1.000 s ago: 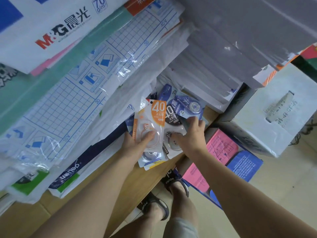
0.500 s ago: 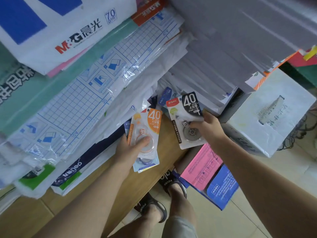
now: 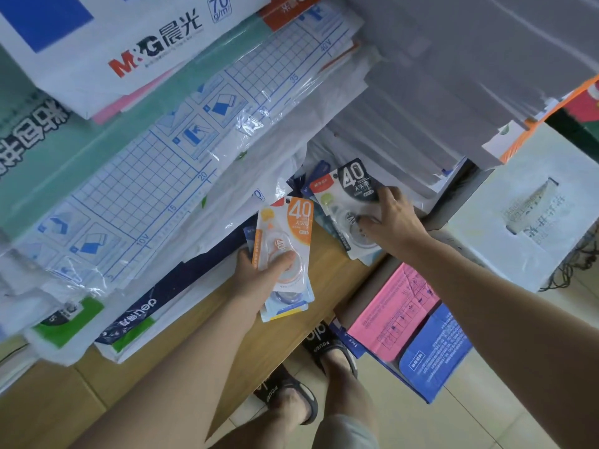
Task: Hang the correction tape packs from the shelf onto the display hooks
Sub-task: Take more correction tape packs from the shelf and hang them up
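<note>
While the left hand point(image 3: 259, 273) holds the orange pack point(image 3: 287, 241) tight, the right hand point(image 3: 390, 223) pinches the black pack point(image 3: 351, 192) over the shelf point(image 3: 327, 277).

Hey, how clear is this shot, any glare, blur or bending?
Head view: glare streaks the plastic-wrapped grid sheets; wide-angle bending at the edges; far left corner smeared; the orange pack in the left hand reads sharp.
</note>
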